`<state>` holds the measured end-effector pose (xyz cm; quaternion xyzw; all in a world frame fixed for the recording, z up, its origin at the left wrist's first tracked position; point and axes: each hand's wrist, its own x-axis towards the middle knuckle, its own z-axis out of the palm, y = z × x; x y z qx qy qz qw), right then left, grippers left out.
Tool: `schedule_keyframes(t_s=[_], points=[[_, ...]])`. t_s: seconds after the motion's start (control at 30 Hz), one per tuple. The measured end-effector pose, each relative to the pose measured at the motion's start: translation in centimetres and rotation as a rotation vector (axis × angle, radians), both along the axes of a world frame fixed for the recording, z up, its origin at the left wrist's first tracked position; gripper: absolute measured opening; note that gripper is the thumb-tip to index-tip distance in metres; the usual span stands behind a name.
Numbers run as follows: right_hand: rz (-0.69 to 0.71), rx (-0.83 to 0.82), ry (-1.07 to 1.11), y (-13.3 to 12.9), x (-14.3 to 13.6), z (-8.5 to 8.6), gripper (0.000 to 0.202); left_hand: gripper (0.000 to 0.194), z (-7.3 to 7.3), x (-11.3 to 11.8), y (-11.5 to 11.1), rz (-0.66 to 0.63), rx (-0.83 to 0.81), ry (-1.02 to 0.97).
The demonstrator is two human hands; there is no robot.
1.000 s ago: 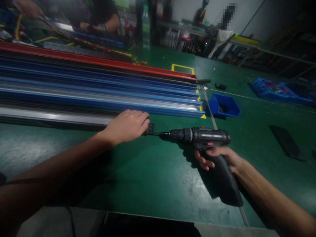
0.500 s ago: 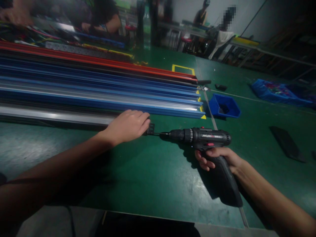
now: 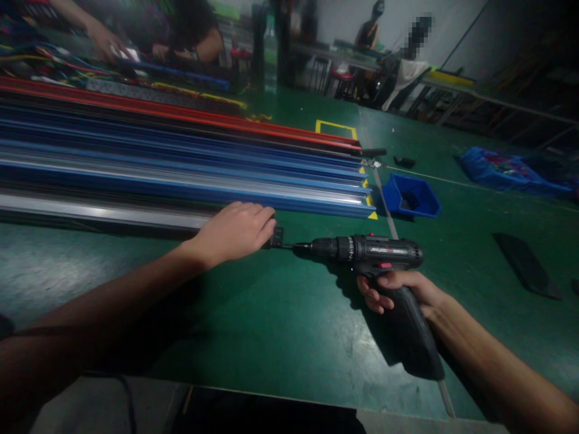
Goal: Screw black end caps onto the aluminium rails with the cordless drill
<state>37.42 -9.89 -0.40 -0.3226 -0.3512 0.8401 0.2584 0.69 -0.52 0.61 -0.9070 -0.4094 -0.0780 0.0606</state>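
My right hand (image 3: 398, 288) is wrapped round the handle of a black cordless drill (image 3: 362, 248), which lies level and points left. Its thin bit reaches a small black end piece (image 3: 277, 236) at the tip of a metal profile (image 3: 104, 211); whether the bit sits in a screw is too small to tell. Over that end of the profile rests my left hand (image 3: 237, 232), fingers closed round it and partly hidden from view. Blue profiles (image 3: 226, 175) run side by side just behind, with a red profile (image 3: 181, 108) beyond them.
A blue bin (image 3: 411, 196) with small dark parts stands right of the profiles. Further right are a blue tray (image 3: 506, 169) of small parts and a flat black piece (image 3: 527, 265). Across the green table (image 3: 280, 337), a co-worker's hand (image 3: 106, 42) is among coloured wires, near a bottle (image 3: 270, 54).
My hands and the drill hold the same position. Across the table, the co-worker's hand at the far left has shifted to the right over the wires.
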Motion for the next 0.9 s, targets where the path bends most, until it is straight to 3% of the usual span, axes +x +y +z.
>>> schedule_keyframes(t_s=[0.9], points=[[0.006, -0.033, -0.026, 0.04, -0.06, 0.19, 0.024, 0.050, -0.02, 0.03, -0.07, -0.001, 0.008, -0.008]])
